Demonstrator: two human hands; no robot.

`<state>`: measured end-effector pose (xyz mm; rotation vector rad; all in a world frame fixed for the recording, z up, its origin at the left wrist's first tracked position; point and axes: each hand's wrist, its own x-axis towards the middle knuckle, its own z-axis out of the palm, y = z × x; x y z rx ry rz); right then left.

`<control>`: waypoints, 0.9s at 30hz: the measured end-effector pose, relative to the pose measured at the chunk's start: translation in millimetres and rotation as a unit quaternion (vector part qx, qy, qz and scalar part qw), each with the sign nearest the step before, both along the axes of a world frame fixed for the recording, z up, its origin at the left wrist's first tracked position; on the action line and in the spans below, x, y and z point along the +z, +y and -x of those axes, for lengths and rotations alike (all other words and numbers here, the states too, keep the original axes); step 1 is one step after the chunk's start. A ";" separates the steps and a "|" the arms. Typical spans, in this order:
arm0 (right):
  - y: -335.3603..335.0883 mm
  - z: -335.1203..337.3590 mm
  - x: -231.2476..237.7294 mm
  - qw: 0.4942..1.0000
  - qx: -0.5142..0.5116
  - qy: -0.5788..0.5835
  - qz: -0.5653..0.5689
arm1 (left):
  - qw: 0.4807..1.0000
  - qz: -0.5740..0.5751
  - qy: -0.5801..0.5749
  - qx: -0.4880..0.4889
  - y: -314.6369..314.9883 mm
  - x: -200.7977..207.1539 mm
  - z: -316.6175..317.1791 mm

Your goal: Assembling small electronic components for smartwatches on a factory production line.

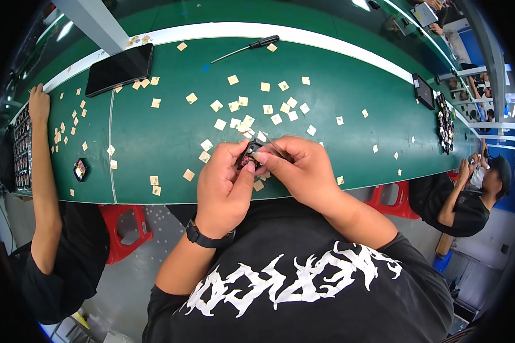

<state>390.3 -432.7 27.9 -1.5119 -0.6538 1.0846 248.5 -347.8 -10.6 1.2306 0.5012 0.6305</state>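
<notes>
A small black device casing (248, 152) with reddish and metallic parts inside is held close to the table's near edge. My left hand (226, 180) is closed around its left side, with the thumb pressed to the front. My right hand (303, 171) pinches a thin metal tool (276, 147), perhaps tweezers; its thumb tip reaches the casing's inner parts. Fingers cover much of the casing and the tool's working end. Small pale square stickers or paper pieces (233, 106) lie scattered on the green table (349, 74) beyond both hands.
A screwdriver (263, 42) and a black flat-screen device (120, 70) lie at the far side. Another small casing (80, 170) sits left. A co-worker's hand (39, 104) touches a parts tray (22, 151). Black parts (445, 126) are heaped right; red stools (123, 231) stand below.
</notes>
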 end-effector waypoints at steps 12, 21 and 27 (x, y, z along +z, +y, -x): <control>9.5 -12.2 -1.9 0.999 -0.020 0.018 0.028 | 0.997 0.045 -0.046 -0.042 5.1 -4.2 8.0; 15.7 -21.5 4.0 0.992 0.042 0.086 0.077 | 0.998 0.032 -0.048 -0.041 5.1 0.8 7.7; -7.1 -22.2 -5.6 0.997 0.004 0.080 -0.003 | 0.988 0.148 -0.049 0.003 5.9 15.1 7.7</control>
